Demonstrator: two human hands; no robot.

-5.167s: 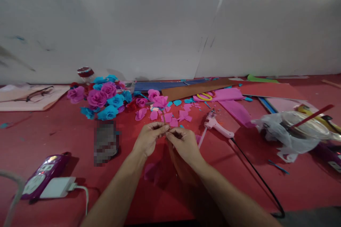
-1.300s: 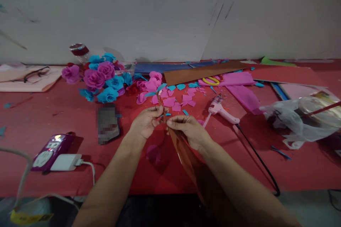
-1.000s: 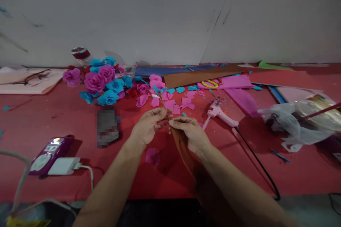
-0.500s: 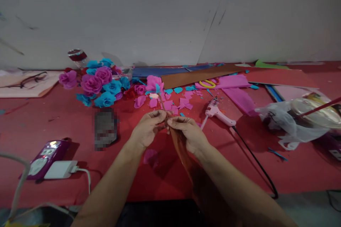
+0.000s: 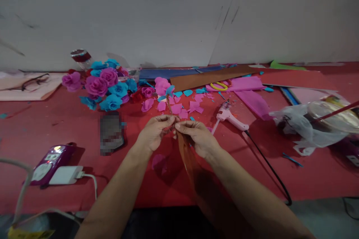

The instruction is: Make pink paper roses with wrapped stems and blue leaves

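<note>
Just above the middle of the table, my left hand (image 5: 155, 130) pinches a thin brown-wrapped flower stem (image 5: 168, 105). At the stem's upper end are a pink paper flower (image 5: 161, 86) and a blue paper piece (image 5: 169, 90). My right hand (image 5: 195, 134) meets it at the stem, thumb and fingers closed on a strip of brown crepe paper (image 5: 185, 153). This strip hangs down between my forearms toward the table's front edge. The fingertips of both hands nearly touch and hide where paper and stem meet.
Paper flowers (image 5: 97, 86) cluster at the back left, near a phone-like blurred object (image 5: 111, 134). A pink glue gun (image 5: 232, 119) with a black cord lies right of my hands. Pink paper petals (image 5: 195, 107), yellow-handled scissors (image 5: 219, 87), a plastic bag (image 5: 305, 127) and a purple power strip (image 5: 52, 162) surround the work area.
Both hands still grip at the same spot. The blue piece at the stem's top has shifted slightly right and up, and the hanging brown strip has swung slightly left.
</note>
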